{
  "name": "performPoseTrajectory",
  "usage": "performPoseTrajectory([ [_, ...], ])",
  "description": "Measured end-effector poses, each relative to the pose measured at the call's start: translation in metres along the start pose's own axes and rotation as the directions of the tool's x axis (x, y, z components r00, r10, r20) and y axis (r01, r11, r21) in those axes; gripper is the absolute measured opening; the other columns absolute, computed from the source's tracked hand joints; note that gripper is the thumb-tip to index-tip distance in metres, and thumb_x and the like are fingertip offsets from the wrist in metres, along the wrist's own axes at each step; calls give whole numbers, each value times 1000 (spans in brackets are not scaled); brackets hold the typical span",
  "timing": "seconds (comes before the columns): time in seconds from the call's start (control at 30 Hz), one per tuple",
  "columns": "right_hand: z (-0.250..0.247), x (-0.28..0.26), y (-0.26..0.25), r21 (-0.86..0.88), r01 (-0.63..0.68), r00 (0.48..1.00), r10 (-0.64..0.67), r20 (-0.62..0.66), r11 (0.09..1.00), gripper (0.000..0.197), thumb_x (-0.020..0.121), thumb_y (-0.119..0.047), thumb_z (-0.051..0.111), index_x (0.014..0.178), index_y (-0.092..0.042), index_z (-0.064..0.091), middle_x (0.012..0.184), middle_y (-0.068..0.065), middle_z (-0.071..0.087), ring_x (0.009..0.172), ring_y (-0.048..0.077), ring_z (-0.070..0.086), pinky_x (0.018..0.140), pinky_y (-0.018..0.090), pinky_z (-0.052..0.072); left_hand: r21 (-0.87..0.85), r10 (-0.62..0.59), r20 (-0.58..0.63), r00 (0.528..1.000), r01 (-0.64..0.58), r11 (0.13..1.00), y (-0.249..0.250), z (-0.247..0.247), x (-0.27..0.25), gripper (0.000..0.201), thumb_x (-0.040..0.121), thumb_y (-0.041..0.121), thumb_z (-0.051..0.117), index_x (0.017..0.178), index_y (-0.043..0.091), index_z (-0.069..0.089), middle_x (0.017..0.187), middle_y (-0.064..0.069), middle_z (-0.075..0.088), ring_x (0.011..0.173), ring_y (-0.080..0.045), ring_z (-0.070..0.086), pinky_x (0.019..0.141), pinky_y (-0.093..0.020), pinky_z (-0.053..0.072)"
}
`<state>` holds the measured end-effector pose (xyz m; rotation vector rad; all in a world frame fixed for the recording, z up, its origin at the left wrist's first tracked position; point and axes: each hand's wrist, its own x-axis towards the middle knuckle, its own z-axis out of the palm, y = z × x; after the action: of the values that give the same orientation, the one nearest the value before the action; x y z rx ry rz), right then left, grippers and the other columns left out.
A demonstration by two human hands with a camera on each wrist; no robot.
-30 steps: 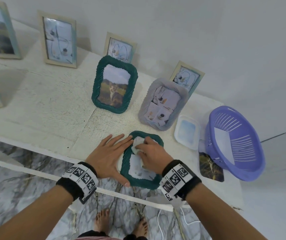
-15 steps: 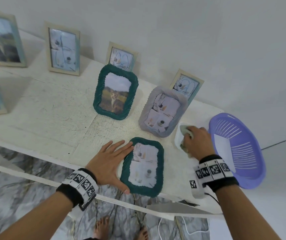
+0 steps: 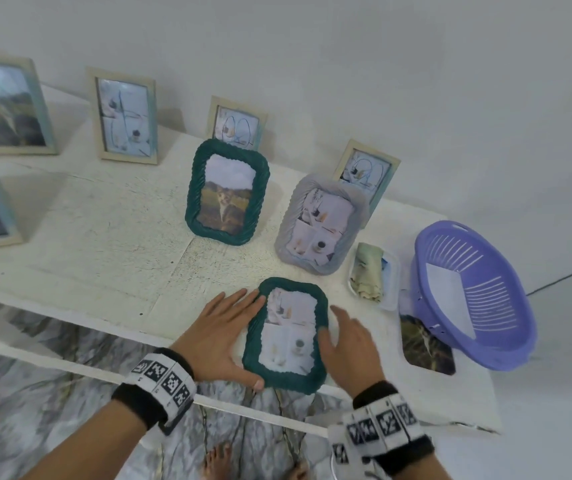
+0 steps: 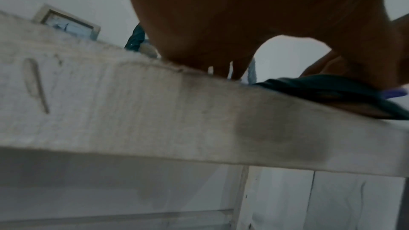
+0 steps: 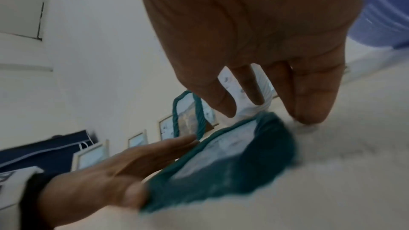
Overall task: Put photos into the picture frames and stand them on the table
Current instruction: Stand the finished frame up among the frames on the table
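A dark green picture frame with a pale photo in it lies flat at the white table's front edge, also visible as the green frame in the right wrist view. My left hand lies flat with straight fingers against the frame's left side, thumb at its lower corner. My right hand is spread open just right of the frame, its fingertips at the frame's right border. A loose dark photo lies by the basket. Another green frame and a grey frame stand behind.
A purple basket with a white sheet stands at the right. A crumpled cloth rests in a small white tray. Several pale wooden frames stand along the wall. The frame on the table overhangs the front edge.
My right hand wiped the frame's glass with the cloth, carried the cloth to the white tray and left it there, then came back empty to the frame's right side. My left hand stayed put.
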<state>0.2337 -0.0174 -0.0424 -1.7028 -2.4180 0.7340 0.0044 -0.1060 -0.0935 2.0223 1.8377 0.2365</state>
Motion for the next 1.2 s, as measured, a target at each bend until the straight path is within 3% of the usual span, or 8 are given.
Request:
performPoseTrajectory([
  [0.2,30,-50,0,340,-46,998,54,-14,939,45,95,-29,53,139,-30,43,128,-3,54,107,17,53,92,29,43,-144,-249,-88,964,235,961,64,16,-26,116,67,90,41,153,34,-12,162,3,-18,148,-16,-1,119,-35,8],
  [0.4,35,-74,7,843,-318,911,385,146,433,11,95,-23,58,105,-18,59,102,7,67,88,25,67,70,41,59,-129,-425,52,903,429,894,112,17,-33,139,52,96,48,149,31,-27,161,-9,-22,149,-24,-13,121,-45,5],
  [0.57,25,-83,7,930,-355,921,206,330,99,23,97,-26,56,110,-11,67,101,8,74,94,24,70,85,44,55,-293,-328,68,942,333,896,121,19,-40,135,52,89,58,149,39,-21,162,9,-8,148,-12,-12,123,-40,7],
  [0.63,14,-85,5,944,-325,944,82,320,55,31,97,-35,52,114,-16,68,108,6,73,102,25,68,93,47,52,-560,-288,63,956,273,782,124,13,-45,127,57,80,70,150,45,-9,157,22,4,146,-2,2,121,-34,16],
  [0.73,-1,-83,-5,961,-270,961,-49,273,55,42,97,-45,42,114,-18,69,102,8,72,100,28,68,90,48,53,-917,-297,23,955,138,373,136,3,-51,105,58,76,74,144,50,22,150,23,34,134,8,37,108,-23,40],
  [0.87,-8,-79,-23,954,-20,988,-139,64,299,19,98,-29,51,105,-22,67,93,7,71,94,27,68,77,44,58,-998,-370,-33,928,-51,-38,145,-4,-50,97,66,63,79,146,26,40,140,-12,55,130,-35,49,105,-67,36],
  [1.03,-20,-73,-42,940,90,983,-181,-30,330,9,92,-22,65,98,-18,60,97,9,68,90,32,67,78,55,56,-989,-358,-142,923,-150,7,140,-26,-46,107,63,60,83,150,32,27,148,-5,48,131,-28,50,102,-49,45],
  [1.2,-28,-64,-59,912,155,963,-266,-53,379,11,90,-19,67,100,-16,63,100,5,70,90,27,69,78,48,58,-985,-386,-166,907,-135,108,121,-40,-41,101,62,67,79,147,44,29,149,0,44,130,-21,52,107,-49,43],
])
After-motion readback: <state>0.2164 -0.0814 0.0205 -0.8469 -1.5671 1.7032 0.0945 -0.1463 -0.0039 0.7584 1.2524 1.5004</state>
